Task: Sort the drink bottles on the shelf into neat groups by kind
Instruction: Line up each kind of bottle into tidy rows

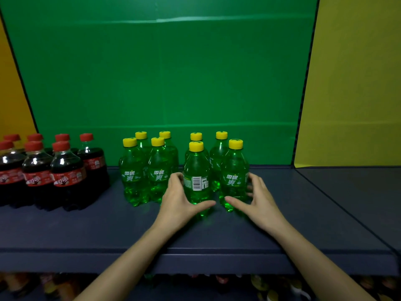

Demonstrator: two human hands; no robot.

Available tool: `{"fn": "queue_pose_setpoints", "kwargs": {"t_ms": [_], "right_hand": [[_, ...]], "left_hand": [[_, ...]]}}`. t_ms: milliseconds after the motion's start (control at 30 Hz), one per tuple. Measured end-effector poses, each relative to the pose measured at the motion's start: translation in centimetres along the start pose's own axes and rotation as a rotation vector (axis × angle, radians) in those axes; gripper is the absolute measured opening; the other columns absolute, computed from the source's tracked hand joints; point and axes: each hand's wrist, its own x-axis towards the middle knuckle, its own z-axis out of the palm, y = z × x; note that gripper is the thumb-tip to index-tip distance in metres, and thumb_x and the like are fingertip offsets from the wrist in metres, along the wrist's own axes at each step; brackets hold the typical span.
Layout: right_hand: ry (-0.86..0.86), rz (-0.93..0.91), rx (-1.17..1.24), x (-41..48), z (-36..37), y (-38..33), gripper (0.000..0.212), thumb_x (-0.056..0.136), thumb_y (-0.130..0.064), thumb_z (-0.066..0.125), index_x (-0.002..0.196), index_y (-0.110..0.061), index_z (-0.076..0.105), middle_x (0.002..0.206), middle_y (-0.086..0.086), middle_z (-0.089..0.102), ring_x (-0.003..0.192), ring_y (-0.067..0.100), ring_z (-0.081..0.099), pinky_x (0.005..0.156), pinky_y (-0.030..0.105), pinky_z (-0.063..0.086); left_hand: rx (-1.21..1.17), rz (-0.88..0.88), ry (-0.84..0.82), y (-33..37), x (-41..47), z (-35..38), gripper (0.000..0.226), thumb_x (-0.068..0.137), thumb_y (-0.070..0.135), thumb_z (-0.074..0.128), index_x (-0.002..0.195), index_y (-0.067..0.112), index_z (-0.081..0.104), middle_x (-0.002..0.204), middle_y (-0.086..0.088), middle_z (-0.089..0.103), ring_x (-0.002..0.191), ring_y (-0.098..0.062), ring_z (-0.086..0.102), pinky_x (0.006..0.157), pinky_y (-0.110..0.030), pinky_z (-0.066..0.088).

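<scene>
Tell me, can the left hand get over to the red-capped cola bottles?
Probably yes. The left hand must first let go of the barcode bottle, but the bare shelf along the front leaves a free way to the cola bottles.

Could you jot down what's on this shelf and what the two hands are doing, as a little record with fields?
Surface: dark blue shelf
Left side: cola bottles, red caps, seven in view
Middle: green bottles, yellow caps, eight
Left hand: fingers and thumb curled round the barcode bottle
Right hand: curled round the front right green bottle
</scene>
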Motion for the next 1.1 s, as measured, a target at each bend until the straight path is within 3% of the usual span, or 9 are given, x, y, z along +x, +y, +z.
{"fn": "queue_pose_setpoints", "kwargs": {"t_ms": [133, 300, 400, 500, 633, 733, 867, 1033, 1100], "right_hand": [[-0.002, 0.015, -0.009, -0.1, 0.0, -0.1, 0.077, 0.076, -0.031, 0.073, 0.136, -0.018, 0.027, 0.121, -0.013, 0.04, 0.113, 0.006, 0.043, 0.092, 0.019, 0.036], [-0.028, 0.021, -0.001, -0.2, 0.0, -0.4, 0.073, 0.079, -0.029, 0.071, 0.135, -0.014, 0.028, 0.119, -0.013, 0.036, 0.11, 0.002, 0.04, 0.089, 0.011, 0.033], [-0.024, 0.027, -0.01, -0.1, 0.1, -0.5, 0.067, 0.078, -0.03, 0.071, 0.132, -0.015, 0.032, 0.12, -0.012, 0.042, 0.109, 0.002, 0.044, 0.082, 0.006, 0.038], [-0.029, 0.025, -0.026, 0.1, 0.3, -0.3, 0.068, 0.078, -0.035, 0.07, 0.132, -0.016, 0.034, 0.124, -0.008, 0.045, 0.112, 0.006, 0.046, 0.09, 0.012, 0.038], [-0.025, 0.008, -0.075, 0.2, 0.6, -0.2, 0.071, 0.078, -0.042, 0.068, 0.134, -0.018, 0.032, 0.133, -0.003, 0.046, 0.117, 0.009, 0.045, 0.097, 0.025, 0.041], [-0.027, 0.006, -0.079, 0.2, 0.7, -0.2, 0.071, 0.078, -0.041, 0.068, 0.134, -0.018, 0.032, 0.133, -0.003, 0.046, 0.114, 0.008, 0.045, 0.094, 0.024, 0.041], [-0.032, 0.006, -0.083, 0.1, 0.7, -0.3, 0.069, 0.079, -0.041, 0.067, 0.134, -0.019, 0.031, 0.125, -0.01, 0.043, 0.111, 0.005, 0.043, 0.091, 0.02, 0.039], [-0.014, 0.016, -0.103, 0.0, 0.6, -0.6, 0.07, 0.08, -0.038, 0.068, 0.135, -0.018, 0.029, 0.117, -0.014, 0.038, 0.106, 0.003, 0.042, 0.086, 0.017, 0.037], [-0.001, 0.016, -0.099, 0.0, 0.6, -0.6, 0.067, 0.078, -0.036, 0.07, 0.132, -0.018, 0.033, 0.118, -0.011, 0.044, 0.104, 0.004, 0.046, 0.086, 0.017, 0.041]], "left_hand": [[-0.112, -0.04, -0.054, -0.3, 0.2, 0.0, 0.071, 0.063, 0.018, 0.081, 0.111, 0.018, 0.028, 0.102, 0.009, 0.052, 0.102, -0.017, 0.056, 0.082, -0.022, 0.042], [0.024, 0.027, 0.013, -0.5, 0.0, 0.1, 0.076, 0.061, 0.038, 0.083, 0.12, 0.015, 0.042, 0.112, 0.006, 0.05, 0.104, -0.008, 0.047, 0.081, -0.013, 0.032], [-0.021, -0.01, 0.025, -0.5, 0.0, -0.2, 0.079, 0.06, 0.034, 0.084, 0.12, 0.011, 0.038, 0.109, 0.008, 0.05, 0.097, -0.008, 0.048, 0.076, -0.009, 0.032], [-0.123, -0.08, -0.073, -0.9, 0.2, -0.3, 0.07, 0.066, 0.026, 0.082, 0.12, 0.01, 0.041, 0.113, 0.006, 0.054, 0.099, -0.009, 0.051, 0.078, -0.015, 0.037], [0.01, -0.021, -0.036, -0.9, 0.2, 0.2, 0.072, 0.062, 0.048, 0.079, 0.117, 0.014, 0.047, 0.109, 0.005, 0.056, 0.093, -0.011, 0.051, 0.079, -0.021, 0.039], [0.058, 0.024, 0.024, -0.6, 0.3, 0.5, 0.075, 0.061, 0.045, 0.08, 0.116, 0.013, 0.041, 0.11, 0.006, 0.05, 0.101, -0.01, 0.05, 0.085, -0.023, 0.04], [-0.085, -0.046, -0.055, -0.7, 0.6, 0.4, 0.07, 0.067, 0.021, 0.079, 0.121, 0.011, 0.036, 0.112, 0.004, 0.052, 0.11, -0.015, 0.052, 0.088, -0.023, 0.041], [0.063, 0.037, 0.044, -0.4, 0.5, 0.5, 0.081, 0.064, 0.043, 0.079, 0.126, 0.01, 0.039, 0.118, 0.003, 0.047, 0.11, -0.013, 0.046, 0.085, -0.016, 0.032], [0.047, 0.048, 0.05, -0.5, 0.6, 0.5, 0.077, 0.064, 0.042, 0.079, 0.122, 0.011, 0.039, 0.113, 0.006, 0.048, 0.104, -0.011, 0.049, 0.081, -0.015, 0.034]]}}
